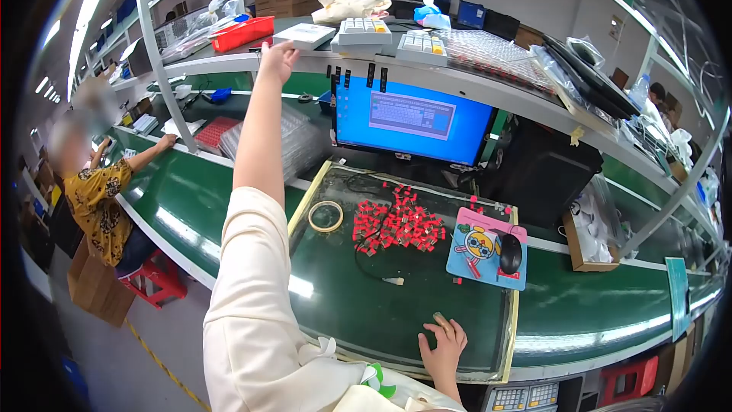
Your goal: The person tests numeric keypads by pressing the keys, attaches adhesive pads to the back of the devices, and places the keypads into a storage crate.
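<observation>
My left hand is stretched up to the shelf above the monitor. Its fingertips meet the near edge of a flat white item, and the thumb stands apart; no firm grip shows. Beside that item sit white keypads with some yellow keys. My right hand lies low over the dark green work mat, fingers spread, holding nothing. One finger has a tan wrap. Further up the mat is a heap of small red parts, with a cable connector below it.
A tape roll lies left of the heap; a black mouse rests on a colourful mouse pad to its right. Behind stands a lit monitor. The shelf carries a red tray. A co-worker sits at far left.
</observation>
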`<state>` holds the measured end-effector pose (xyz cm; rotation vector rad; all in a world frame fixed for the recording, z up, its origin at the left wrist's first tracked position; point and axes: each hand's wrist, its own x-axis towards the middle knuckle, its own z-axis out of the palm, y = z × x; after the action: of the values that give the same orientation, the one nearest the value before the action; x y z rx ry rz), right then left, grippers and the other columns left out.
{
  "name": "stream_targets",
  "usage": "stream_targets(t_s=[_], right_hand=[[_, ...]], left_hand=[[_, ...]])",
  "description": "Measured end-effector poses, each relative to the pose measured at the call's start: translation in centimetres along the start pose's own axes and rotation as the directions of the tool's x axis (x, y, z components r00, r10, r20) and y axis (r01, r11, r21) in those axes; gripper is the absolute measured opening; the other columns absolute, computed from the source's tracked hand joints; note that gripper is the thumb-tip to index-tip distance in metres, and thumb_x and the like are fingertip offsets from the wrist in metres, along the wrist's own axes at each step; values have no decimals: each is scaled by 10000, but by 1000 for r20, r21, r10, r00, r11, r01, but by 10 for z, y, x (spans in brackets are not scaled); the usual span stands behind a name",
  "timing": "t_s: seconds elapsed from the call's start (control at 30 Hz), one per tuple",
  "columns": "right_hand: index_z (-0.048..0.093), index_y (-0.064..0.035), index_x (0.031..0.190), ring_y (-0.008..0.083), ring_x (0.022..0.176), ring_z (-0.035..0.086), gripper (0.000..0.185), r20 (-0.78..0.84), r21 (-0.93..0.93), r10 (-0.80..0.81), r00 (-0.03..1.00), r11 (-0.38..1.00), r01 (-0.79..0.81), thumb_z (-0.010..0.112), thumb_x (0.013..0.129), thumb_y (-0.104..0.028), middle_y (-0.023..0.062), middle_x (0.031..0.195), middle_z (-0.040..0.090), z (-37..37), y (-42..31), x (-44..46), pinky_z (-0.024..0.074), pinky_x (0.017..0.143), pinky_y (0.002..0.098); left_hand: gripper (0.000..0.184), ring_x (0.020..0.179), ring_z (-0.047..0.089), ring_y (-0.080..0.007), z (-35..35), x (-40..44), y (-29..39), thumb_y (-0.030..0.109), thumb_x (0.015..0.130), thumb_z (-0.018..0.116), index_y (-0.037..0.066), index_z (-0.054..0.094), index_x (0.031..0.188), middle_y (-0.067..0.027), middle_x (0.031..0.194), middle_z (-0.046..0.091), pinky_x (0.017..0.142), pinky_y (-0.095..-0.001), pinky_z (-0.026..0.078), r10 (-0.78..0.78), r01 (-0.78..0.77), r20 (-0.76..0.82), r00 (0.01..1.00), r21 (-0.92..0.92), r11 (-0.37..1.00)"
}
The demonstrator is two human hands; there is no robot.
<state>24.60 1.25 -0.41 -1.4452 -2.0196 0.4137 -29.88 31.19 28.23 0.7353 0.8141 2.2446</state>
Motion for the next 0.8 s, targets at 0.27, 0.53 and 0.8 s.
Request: stream_targets(t_s=[0.27,0.53,0.8], right_hand=[[645,-160,944,315,1171,428,209,-57,22,-30,998,999,32,685,746,-212,33,1173,583,2,1,1,289,996,458],[593,-68,959,355,903,543,205,-661,-259,-44,749,950,-173,601,757,-37,137,973,598,-93,89,-80,427,771,441],[536,-153,1233,386,1208,399,538,-326,36,942,81,98,-995,656,766,-392,211,1301,441,-52,292,-273,359,999,448]], left_hand=[[835,1027,485,-192,15,-76,-47,10,773,611,183,132,1436,-108,1229,424,892,-402,432,166,-119,-95,982,375,919],[524,1226,458,-256,-74,-339,-97,105,859,586,23,408,1345,-143,1373,438,1016,-379,356,-587,-273,653,478,746,608],[229,945,606,-310,-80,-493,-61,12,806,570,49,645,1019,-126,1028,656,847,-381,451,-617,-648,672,409,690,323]])
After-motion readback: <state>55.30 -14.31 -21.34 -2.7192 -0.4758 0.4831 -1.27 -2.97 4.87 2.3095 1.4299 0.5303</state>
